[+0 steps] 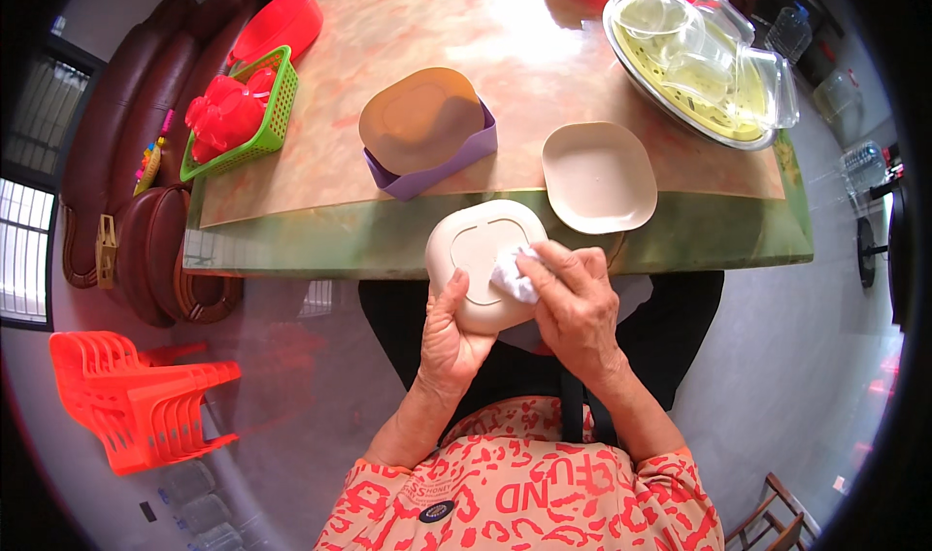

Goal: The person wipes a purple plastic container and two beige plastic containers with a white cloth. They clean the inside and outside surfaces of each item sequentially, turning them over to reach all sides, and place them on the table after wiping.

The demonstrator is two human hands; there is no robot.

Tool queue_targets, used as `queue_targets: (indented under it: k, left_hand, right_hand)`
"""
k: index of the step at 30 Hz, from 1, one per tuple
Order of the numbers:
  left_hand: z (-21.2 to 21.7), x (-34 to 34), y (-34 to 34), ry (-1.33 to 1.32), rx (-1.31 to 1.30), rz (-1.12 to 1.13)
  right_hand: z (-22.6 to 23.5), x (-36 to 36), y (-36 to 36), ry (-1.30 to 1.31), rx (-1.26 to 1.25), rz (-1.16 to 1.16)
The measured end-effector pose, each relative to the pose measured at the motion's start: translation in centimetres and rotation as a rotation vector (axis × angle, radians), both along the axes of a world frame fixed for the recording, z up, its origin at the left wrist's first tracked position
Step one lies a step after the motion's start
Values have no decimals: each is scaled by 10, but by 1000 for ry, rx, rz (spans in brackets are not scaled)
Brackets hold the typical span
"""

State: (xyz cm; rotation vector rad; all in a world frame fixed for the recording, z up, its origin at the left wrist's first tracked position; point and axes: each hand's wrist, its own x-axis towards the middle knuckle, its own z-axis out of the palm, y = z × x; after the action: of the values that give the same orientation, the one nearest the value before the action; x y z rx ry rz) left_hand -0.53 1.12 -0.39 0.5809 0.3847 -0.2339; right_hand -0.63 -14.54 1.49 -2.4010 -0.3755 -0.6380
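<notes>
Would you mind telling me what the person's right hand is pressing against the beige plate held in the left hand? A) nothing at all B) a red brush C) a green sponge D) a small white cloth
D: the right hand holds a small crumpled white cloth against the underside of the beige plate, which the left hand grips from below by its near edge.

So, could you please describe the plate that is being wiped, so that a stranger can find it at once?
Start at the green near edge of the table. Just in front of it, the left hand holds a cream plate while the right hand presses a white cloth on it. The other cream plate lies untouched on the table.
</notes>
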Motion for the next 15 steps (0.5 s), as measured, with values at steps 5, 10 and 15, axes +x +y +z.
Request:
queue_targets:
  k: [5,10,15]
  left_hand:
    - [-3,0,7,-27,-247,-80]
    - [10,-5,-1,47,-73,-95]
    - [6,-3,-1,7,-96,-123]
  right_hand:
    - [0,-10,11,-21,-71,117]
    - [5,16,8,-16,-120,-115]
    - [0,20,13,-17,-121,-40]
